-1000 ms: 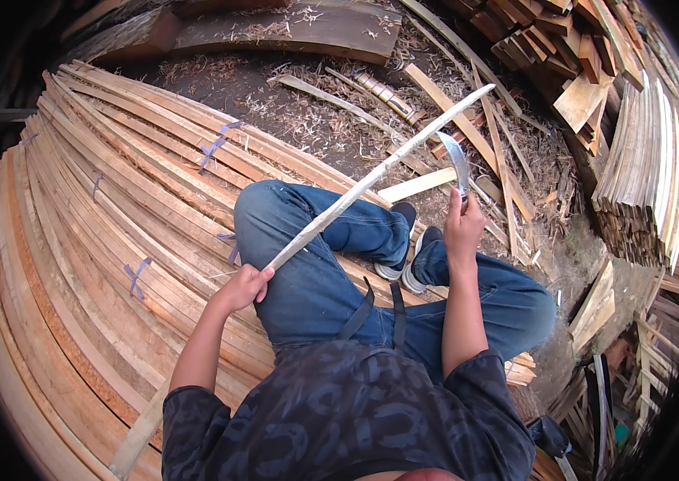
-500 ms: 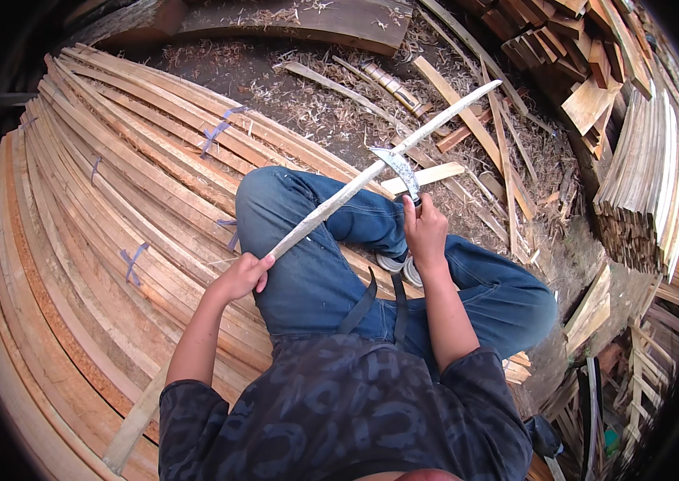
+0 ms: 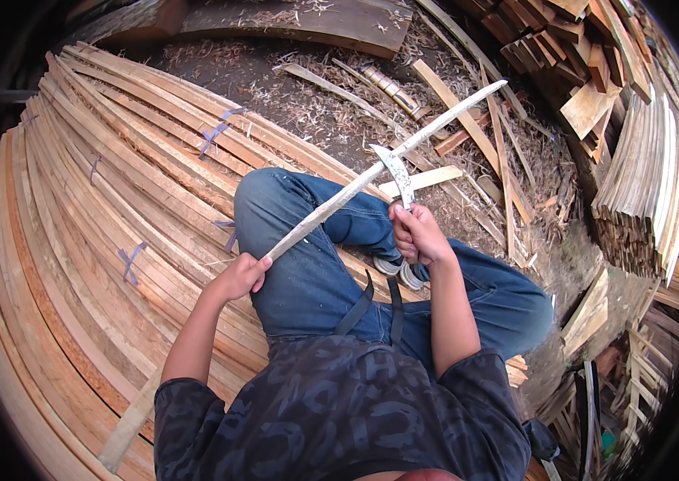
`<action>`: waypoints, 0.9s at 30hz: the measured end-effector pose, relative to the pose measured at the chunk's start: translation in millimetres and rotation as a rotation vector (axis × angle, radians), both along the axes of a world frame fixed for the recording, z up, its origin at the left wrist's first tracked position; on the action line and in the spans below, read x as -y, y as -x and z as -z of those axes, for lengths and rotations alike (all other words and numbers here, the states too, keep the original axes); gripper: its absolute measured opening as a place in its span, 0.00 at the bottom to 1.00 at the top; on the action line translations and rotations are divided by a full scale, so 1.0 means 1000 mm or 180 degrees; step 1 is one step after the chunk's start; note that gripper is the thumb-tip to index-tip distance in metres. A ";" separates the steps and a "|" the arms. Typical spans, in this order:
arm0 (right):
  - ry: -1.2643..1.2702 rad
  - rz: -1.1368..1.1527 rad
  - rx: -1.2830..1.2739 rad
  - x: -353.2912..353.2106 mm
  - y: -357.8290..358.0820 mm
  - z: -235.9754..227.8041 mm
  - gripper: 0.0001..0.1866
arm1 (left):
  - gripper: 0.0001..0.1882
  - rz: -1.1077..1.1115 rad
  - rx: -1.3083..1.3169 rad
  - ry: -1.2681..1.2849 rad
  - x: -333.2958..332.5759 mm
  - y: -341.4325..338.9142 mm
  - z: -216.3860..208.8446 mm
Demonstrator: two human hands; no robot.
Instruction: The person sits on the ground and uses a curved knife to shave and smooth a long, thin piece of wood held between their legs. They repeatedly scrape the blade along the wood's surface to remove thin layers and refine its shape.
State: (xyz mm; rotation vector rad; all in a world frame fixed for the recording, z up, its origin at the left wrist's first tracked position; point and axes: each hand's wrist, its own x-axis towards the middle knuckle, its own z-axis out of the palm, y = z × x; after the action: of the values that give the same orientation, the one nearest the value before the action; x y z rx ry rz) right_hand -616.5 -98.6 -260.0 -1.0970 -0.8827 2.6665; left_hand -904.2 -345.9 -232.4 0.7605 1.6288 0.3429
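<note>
So the left hand (image 3: pixel 242 276) has its grip clamped on the near end of a long pale stick (image 3: pixel 355 189), just beside the left thigh, and the right hand (image 3: pixel 421 234) has its grip wrapped round the handle of a curved knife (image 3: pixel 396 171). The stick crosses over the left leg of the jeans (image 3: pixel 267 212); can't tell if it's resting there or held just above.

My take: it's bare wood, so probably light and stiff, maybe a bit springy at the far end, not slippery or very fragile. I'd grab it at that near end, well clear of the blade, and watch for splinters. Knife looks like rigid metal, so handle only.

Long axis of the stick runs diagonally, forward and off to the right, far tip out past a loose board (image 3: pixel 477 147) above the shavings (image 3: pixel 307 112). The blade points forward-left across it, so the 2 make a lopsided cross. Can't tell if the edge is actually touching wood.
</note>
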 end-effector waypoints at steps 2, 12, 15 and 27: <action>-0.1322 0.0460 0.0724 0.005 0.004 0.002 0.13 | 0.39 0.0009 -0.0006 0.0057 -0.002 -0.001 0.000; -0.1004 0.0478 0.0635 -0.002 -0.010 -0.031 0.15 | 0.40 0.0000 -0.0126 0.0131 -0.003 -0.002 -0.006; 0.0058 -0.0568 0.0304 0.009 0.006 -0.033 0.16 | 0.40 0.0030 -0.0107 0.0077 -0.002 0.000 -0.003; -0.2053 0.1304 0.1334 -0.018 -0.021 -0.012 0.16 | 0.40 0.0056 -0.0116 0.0136 -0.003 0.000 0.001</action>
State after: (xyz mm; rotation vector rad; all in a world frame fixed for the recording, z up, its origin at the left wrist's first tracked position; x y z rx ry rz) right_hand -595.7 -80.9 -248.0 -1.4606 -1.2864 1.6639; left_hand -903.9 -342.8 -233.5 0.7520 1.6576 0.2822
